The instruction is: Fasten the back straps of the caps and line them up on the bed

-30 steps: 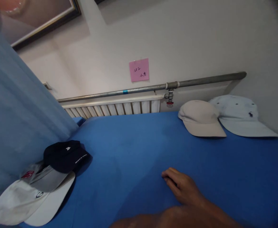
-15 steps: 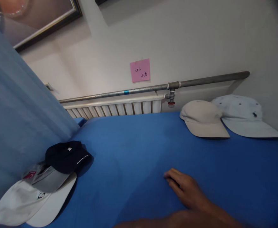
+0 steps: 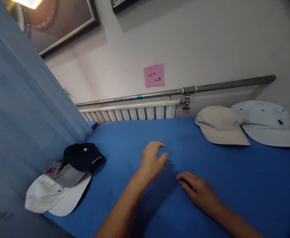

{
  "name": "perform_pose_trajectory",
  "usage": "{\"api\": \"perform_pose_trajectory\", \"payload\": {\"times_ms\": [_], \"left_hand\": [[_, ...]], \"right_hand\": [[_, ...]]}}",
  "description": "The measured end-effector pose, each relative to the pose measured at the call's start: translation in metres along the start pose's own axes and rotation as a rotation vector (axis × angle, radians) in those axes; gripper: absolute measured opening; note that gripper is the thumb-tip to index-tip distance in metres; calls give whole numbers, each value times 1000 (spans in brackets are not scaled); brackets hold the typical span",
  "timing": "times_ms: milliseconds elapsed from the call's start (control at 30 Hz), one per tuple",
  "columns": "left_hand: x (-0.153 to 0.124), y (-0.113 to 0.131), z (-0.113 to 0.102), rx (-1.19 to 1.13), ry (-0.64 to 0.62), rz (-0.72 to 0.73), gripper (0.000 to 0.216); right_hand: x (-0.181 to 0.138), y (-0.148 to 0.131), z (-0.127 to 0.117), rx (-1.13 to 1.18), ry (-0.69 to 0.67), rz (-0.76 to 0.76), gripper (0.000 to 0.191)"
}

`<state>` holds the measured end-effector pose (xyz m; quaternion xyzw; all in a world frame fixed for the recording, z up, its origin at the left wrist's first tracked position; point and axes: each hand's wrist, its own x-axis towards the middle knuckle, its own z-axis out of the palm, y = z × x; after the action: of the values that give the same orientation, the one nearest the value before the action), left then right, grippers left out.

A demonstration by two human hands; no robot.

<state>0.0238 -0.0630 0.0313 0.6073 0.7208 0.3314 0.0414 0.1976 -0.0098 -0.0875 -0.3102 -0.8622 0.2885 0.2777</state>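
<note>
My left hand [image 3: 153,160] is raised over the middle of the blue-covered surface [image 3: 130,138]. Its thumb and fingers stand apart in a curve with nothing between them. To its right, my right hand [image 3: 196,190] rests low on the blue cover, fingers loosely bent, a gap beside the thumb, no object seen in it. The nearest cap to it is a beige cap [image 3: 220,122] at the back right, overlapping a pale blue cap [image 3: 264,119]. On the left lie a navy cap [image 3: 84,157], a grey cap [image 3: 70,175] and a white cap [image 3: 45,193], overlapping one another.
A blue curtain [image 3: 30,109] hangs along the left edge. Behind the surface are a white radiator [image 3: 132,112], a metal pipe [image 3: 159,94] and a valve with a red handle [image 3: 186,108]. A pink note [image 3: 154,75] and framed pictures are on the wall.
My left hand has risen from the bottom edge to over the middle of the surface, opening its fingers to view. My right hand stays about where it was. The view has shifted slightly left.
</note>
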Motion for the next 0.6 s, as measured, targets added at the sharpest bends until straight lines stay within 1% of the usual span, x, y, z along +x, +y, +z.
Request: {"api": "perform_pose_trajectory", "payload": {"times_ms": [67,167,200,267,333,433,533,600], "left_hand": [[4,-52,-7,182,68,-136,29],[-7,-123,-27,399,145,-306,30],[-12,-141,-36,463,166,-350,30],[-20,-168,-52,569,190,-430,26],[-25,-185,-65,647,202,-490,19],[-29,-197,-77,714,206,-529,13],[-27,-198,-84,727,225,-519,14],[-23,-192,-91,715,262,-493,21]], "right_hand": [[0,-2,-1,13,-57,11,23],[0,-5,-2,6,-65,36,22],[0,-6,-2,5,-59,35,22],[0,-7,-2,4,-52,30,22],[0,-7,-2,4,-47,28,21],[-1,-6,-1,1,-43,26,22],[-2,-4,-1,1,-41,14,22],[-2,-3,0,5,-37,7,21]]}}
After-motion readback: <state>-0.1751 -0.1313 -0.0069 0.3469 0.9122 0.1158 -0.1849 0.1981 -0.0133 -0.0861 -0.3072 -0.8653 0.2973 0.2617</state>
